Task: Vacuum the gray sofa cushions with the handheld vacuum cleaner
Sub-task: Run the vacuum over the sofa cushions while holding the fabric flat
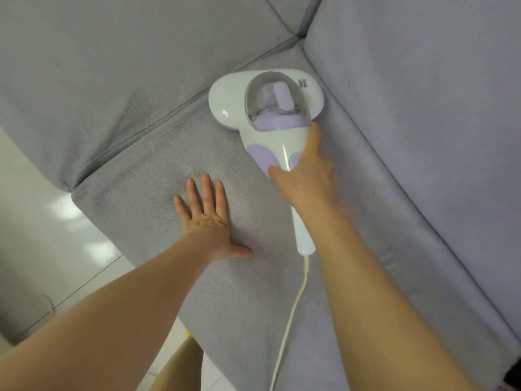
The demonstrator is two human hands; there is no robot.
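**Vacuum on the seat cushion, one hand steadying**

My right hand (306, 170) grips the neck of the vacuum (270, 114), thumb wrapped over the lilac pad on top and the forefinger stretched along the side toward the clear dust cup (277, 104). The other fingers are hidden under the handle, so I cannot tell how they sit. The vacuum's wide white head rests flat on the seat cushion (169, 165), close to the cushion's back corner, where the seat meets the back cushion (98, 66) on one side and a second upright cushion (423, 108) on the other. The right end of the head is touching or almost touching that second cushion; I cannot tell which. The handle's white tail sticks out behind my wrist, and the cord (290, 320) runs from it down across the seat toward the near edge.

My left hand (208, 221) lies flat on the seat, palm down, fingers straight and slightly spread, thumb out to the side, holding nothing. It sits beside the vacuum, nearer the seat's front edge, apart from the machine.

Past the front edge of the seat is a glossy pale tiled floor (42, 235).
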